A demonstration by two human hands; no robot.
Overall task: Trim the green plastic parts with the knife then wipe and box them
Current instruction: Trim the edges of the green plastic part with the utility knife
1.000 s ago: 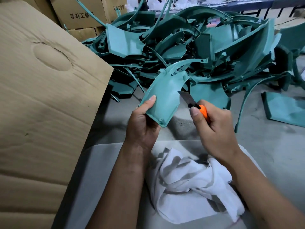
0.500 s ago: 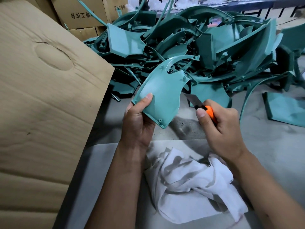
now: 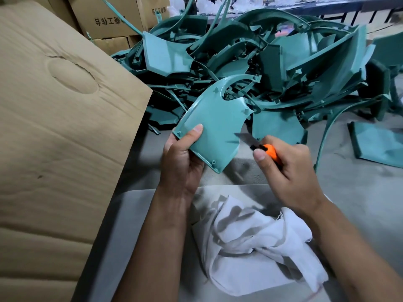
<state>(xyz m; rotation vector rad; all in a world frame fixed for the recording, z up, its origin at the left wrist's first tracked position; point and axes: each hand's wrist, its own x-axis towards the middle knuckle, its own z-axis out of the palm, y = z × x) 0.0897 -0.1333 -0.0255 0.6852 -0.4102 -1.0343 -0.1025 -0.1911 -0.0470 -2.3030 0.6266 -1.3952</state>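
Green moulded plastic, one curved panel (image 3: 212, 125), is held up at frame centre, above the grey work surface (image 3: 357, 192). Its smooth face is toward the camera. A hooked arm rises from its top edge toward 1 o'clock, and small screw bosses show near its corners.

The left hand (image 3: 183, 162) grips the panel at its lower left edge, at 7 o'clock of the part, thumb pressed flat on the face and the fingers curled behind it, out of sight.

The right hand (image 3: 287, 171) is closed round the orange handle of a utility knife (image 3: 262, 149), thumb laid along the handle's near side. The blade is extended and points toward 10 o'clock; its tip sits at the panel's right edge. Contact between blade and plastic cannot be confirmed.

A crumpled white cloth (image 3: 259, 249) lies at 6 o'clock, on a pale grey sheet (image 3: 130, 236), below both forearms.

A large pile of green plastic parts (image 3: 272, 62) occupies 12 to 2 o'clock, behind the held panel, tangled and overlapping. One loose flat green piece (image 3: 379, 147) lies apart on the surface at 3 o'clock.

A brown cardboard flap (image 3: 54, 127) with an oval pressed mark fills 8 to 10 o'clock. Stacked cardboard cartons (image 3: 109, 18) with printed characters stand at 11 o'clock.
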